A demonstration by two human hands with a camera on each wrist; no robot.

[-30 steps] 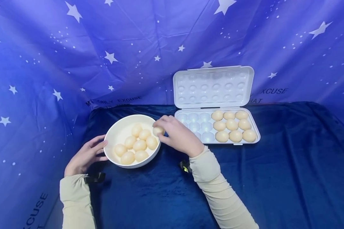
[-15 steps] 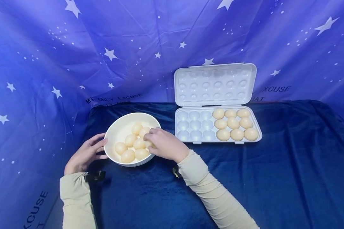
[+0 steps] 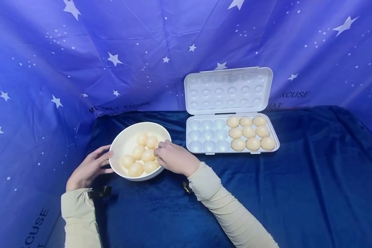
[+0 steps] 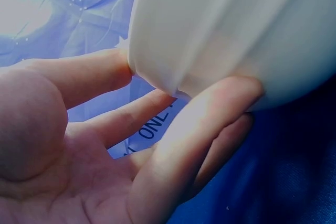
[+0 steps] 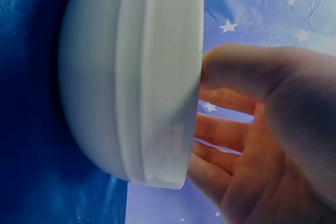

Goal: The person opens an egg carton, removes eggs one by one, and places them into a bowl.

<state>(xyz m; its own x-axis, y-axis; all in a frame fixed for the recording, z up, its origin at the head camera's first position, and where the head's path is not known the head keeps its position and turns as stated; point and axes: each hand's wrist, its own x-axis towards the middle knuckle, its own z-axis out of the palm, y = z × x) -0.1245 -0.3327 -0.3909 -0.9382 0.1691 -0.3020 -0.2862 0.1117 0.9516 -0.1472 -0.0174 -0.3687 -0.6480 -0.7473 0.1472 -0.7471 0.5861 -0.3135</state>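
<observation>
In the head view my left hand [image 3: 88, 167] holds the white bowl [image 3: 124, 132] at its left rim. The left wrist view shows its thumb at the rim and its other fingers against the outer wall [image 4: 252, 24]. Several pale tan eggs [image 3: 135, 169] lie in the bowl. My right hand [image 3: 176, 158] reaches over the bowl's right rim, fingers bent down among the eggs. Its fingertips are hidden inside the bowl in the right wrist view too, so I cannot tell whether they still grip an egg.
A white egg carton [image 3: 229, 151] stands right of the bowl, its lid [image 3: 227, 91] raised against the starry blue curtain [image 3: 142, 44]. Eggs [image 3: 249, 132] fill its right half; the left-half cups [image 3: 208, 134] are bare. Dark blue cloth [image 3: 266, 199] covers the table.
My right hand has carried an egg from above the bowl's right rim down and left into the bowl. The left hand keeps its hold; the whole head view has shifted slightly.
</observation>
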